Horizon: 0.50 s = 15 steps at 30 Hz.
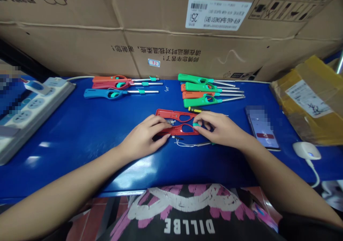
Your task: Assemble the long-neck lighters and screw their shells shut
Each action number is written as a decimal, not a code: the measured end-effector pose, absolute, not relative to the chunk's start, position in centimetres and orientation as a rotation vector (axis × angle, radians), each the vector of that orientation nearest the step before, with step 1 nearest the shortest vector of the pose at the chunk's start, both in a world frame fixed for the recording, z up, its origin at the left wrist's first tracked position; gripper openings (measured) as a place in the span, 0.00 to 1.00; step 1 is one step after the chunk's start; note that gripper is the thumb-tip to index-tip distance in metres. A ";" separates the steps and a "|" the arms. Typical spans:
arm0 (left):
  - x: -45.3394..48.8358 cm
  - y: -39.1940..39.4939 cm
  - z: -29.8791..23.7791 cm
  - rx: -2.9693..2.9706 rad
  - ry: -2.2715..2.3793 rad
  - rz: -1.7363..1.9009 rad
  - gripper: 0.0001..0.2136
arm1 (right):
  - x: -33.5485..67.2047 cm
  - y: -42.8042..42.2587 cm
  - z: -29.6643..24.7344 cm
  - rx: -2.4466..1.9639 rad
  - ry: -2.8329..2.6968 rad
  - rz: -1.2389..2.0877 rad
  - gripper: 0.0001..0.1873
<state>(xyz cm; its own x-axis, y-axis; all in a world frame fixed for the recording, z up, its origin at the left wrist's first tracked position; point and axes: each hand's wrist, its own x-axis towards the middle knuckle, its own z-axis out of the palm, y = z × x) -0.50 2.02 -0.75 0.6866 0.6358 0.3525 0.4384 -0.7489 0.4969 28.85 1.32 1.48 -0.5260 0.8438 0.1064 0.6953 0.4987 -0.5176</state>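
Two red lighter shell halves lie open in front of me, an upper half [175, 115] and a lower half [178, 130]. My left hand [146, 135] grips the left end of the lower half between thumb and fingers. By its fingertips sits a small metal part [170, 122]. Pinched in my right hand [221, 128] is a small teal trigger piece [196, 124], at the right end of the lower half. A metal lighter tube [205, 144] with thin white wires lies just below, partly hidden by my right hand.
A yellow-black screwdriver [197, 109] lies behind the shells. Assembled lighters rest in two groups, a blue one [100, 93] at left and a green one [193, 102] at right. A power strip [34, 108], phone [261, 128], taped parcel [311, 101] and large cardboard box [158, 12] surround them.
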 end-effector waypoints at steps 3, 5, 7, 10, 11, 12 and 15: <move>-0.4 1.7 -0.5 2.561 0.808 0.741 0.11 | 28.5 1.1 1.5 -1.238 -2.460 0.570 0.07; -0.3 1.5 -0.4 2.583 0.760 0.706 0.11 | 28.4 1.1 1.6 -1.211 -2.511 0.523 0.07; -0.1 1.4 -0.4 2.606 0.717 0.656 0.11 | 28.5 1.1 1.7 -1.204 -2.546 0.470 0.09; 0.0 1.4 -0.6 2.627 0.684 0.589 0.11 | 28.8 1.3 1.7 -1.229 -2.580 0.418 0.11; 0.0 1.4 -0.7 2.624 0.680 0.574 0.10 | 29.0 1.4 1.7 -1.236 -2.593 0.406 0.12; 0.0 1.4 -0.7 2.618 0.680 0.561 0.09 | 29.2 1.5 1.6 -1.241 -2.609 0.394 0.13; 0.0 1.5 -0.6 2.596 0.694 0.525 0.07 | 29.9 1.7 1.5 -1.241 -2.639 0.359 0.14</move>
